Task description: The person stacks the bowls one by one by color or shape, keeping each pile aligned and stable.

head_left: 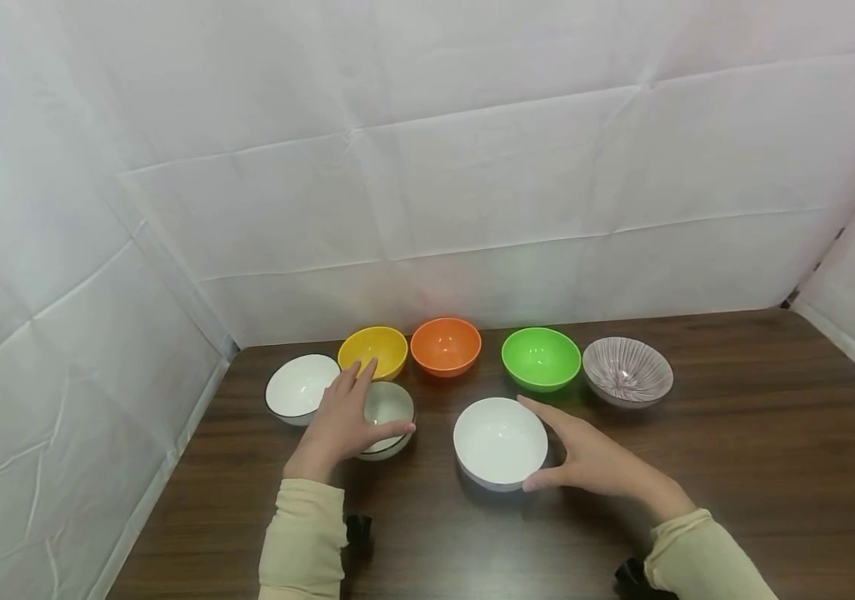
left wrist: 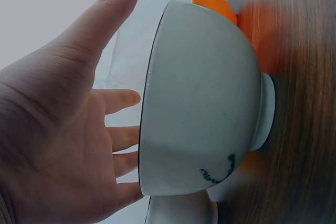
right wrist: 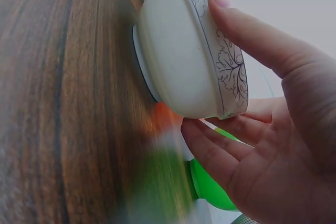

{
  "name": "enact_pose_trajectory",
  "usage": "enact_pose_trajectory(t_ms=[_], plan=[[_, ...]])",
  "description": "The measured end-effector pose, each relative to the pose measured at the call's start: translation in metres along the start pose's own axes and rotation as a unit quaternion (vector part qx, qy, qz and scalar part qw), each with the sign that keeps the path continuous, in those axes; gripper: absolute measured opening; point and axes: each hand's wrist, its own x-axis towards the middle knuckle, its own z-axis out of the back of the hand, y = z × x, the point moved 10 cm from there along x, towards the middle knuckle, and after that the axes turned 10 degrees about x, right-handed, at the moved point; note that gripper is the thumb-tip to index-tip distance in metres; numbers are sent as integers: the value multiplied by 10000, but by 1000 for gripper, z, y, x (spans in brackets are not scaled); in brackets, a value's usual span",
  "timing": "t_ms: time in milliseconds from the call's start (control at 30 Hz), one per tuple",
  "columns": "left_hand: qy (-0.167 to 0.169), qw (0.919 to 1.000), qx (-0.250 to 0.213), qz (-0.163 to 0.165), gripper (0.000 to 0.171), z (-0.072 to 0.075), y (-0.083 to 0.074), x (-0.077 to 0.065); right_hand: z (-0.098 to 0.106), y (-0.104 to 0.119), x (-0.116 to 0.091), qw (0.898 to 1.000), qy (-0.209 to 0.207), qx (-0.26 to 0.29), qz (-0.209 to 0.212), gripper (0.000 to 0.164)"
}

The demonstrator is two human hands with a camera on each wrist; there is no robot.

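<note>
My right hand (head_left: pixel 581 450) holds the near side of a white bowl (head_left: pixel 501 442). In the right wrist view the thumb lies on the bowl's rim band of dark leaf pattern (right wrist: pixel 231 69), with fingers against the opposite side. Whether the bowl's foot touches the table cannot be told. My left hand (head_left: pixel 341 425), fingers spread and thumb out, hovers over a pale grey-green bowl (head_left: pixel 390 404) with a dark rim. The left wrist view shows this bowl's outer wall (left wrist: pixel 205 98) beside the palm, the thumb apart from it.
A white dark-rimmed bowl (head_left: pixel 300 385) stands left of my left hand. Along the back are a yellow bowl (head_left: pixel 372 346), an orange bowl (head_left: pixel 446 346), a green bowl (head_left: pixel 542 358) and a striped bowl (head_left: pixel 627 371). White sheeting (head_left: pixel 472 192) rises behind the brown wooden table (head_left: pixel 772 467).
</note>
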Motion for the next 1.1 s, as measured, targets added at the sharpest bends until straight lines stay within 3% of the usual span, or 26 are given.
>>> enact_pose_trajectory(t_ms=[500,1100], plan=[[273,9994,-164,-112,107,-6,-3,-5,-1,3,-1,9999,-110,14,-44,107],[548,9980,-206,224,107,-5,3,-13,0,2,0,9997,-229,58,-71,107]])
